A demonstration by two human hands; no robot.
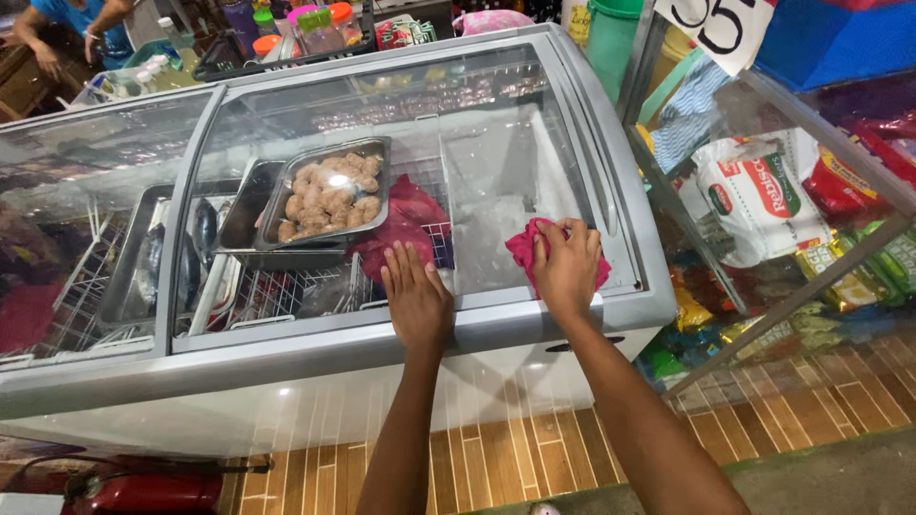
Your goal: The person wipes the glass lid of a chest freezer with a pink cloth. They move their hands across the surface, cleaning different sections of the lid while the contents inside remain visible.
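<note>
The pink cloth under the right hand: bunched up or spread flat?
Bunched. The pink cloth sits crumpled under the right hand, pressed onto the freezer's glass lid.

Inside the chest a metal tray (329, 195) holds pale lumps of food, resting on a second steel pan (250, 224) above white wire baskets (286, 291). Dark fish (203, 229) lie to the left. Packaged snacks (763, 195) fill a glass shelf (792, 286) at right. Lidded jars (320, 24) stand behind.

A small shop: glass-lidded grey chest freezer (611, 191) holding metal tray of frozen pieces (329, 200), beside glass-fronted metal rack (763, 315) of packaged snacks (763, 195).
</note>
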